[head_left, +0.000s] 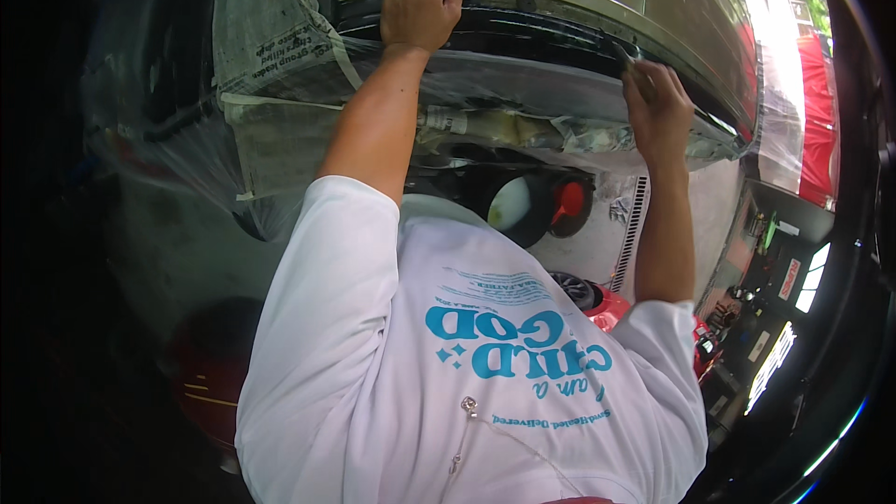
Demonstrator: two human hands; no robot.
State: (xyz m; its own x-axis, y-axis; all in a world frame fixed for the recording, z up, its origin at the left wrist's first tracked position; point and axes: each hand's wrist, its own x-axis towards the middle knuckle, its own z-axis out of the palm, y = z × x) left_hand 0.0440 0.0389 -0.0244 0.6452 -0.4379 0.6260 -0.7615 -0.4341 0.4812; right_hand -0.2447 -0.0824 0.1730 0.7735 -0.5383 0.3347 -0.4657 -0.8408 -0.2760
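Nearest you, at 6 o'clock, your white shirt (467, 364) fills the lower frame and hides whatever lies straight below; past it at 3 o'clock a black tub (523, 210) with a pale inside and a red funnel (567, 203) show on the floor, partly cut off by your chest. Farther out, your two hands are well apart on the car panel (523, 84). Your right hand (658, 112), at 1 o'clock, is closed on a small tool (635, 65); only a short dark tip shows above the fingers, so you cannot tell whether it is a blade, a scraper or a sanding piece. Judging by the grip, it is light and stiff, and best held low near the working end for control. Your left hand (420, 5), at 12 o'clock, is curled over the dark upper edge of the panel, pressing on it rather than clamping anything loose. The panel itself looks rigid and fixed; expect it to take a steadying push, though its pale strip may be smooth and slippery. At 10 o'clock, newspaper (275, 37) and clear plastic sheet (177, 131) are taped over the bodywork; both are thin, soft and likely to tear, so keep your grip off them. The far left is dark, the far right glares white, and the fisheye bends every edge.
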